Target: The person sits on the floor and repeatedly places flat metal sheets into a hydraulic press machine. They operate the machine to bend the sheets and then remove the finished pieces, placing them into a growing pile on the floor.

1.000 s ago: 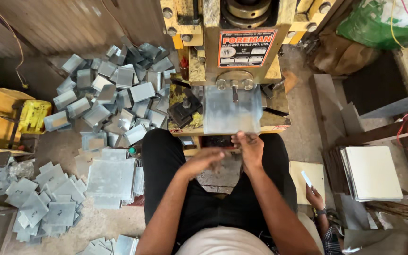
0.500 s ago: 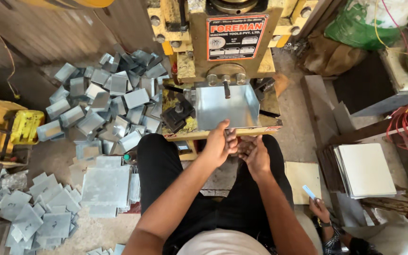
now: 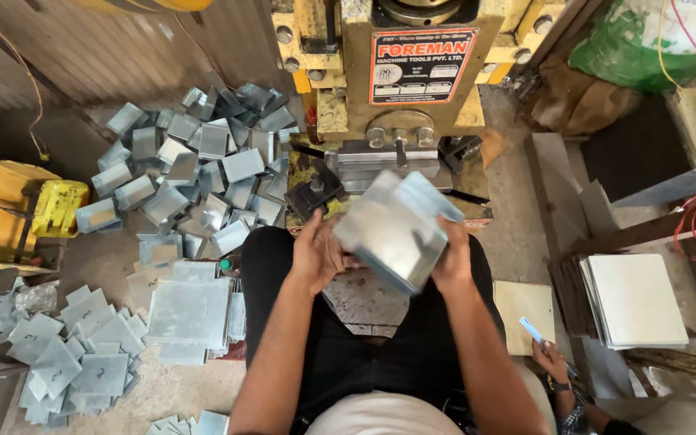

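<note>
Both hands on folded sheet-metal tray (image 3: 392,229), tilted, above lap, just near of yellow press (image 3: 412,72). Left hand (image 3: 316,254) fingers clamp left edge; right hand (image 3: 451,258) fingers wrap right edge. Pile of formed trays (image 3: 195,165) on floor, far left. Flat blanks (image 3: 191,310) near left.

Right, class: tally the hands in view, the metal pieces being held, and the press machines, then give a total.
Wearer's hands: 2, left hand and right hand
Co-worker's hand: 1
Folded sheet-metal piece, held: 1
Press machine: 1
Total: 5
</note>
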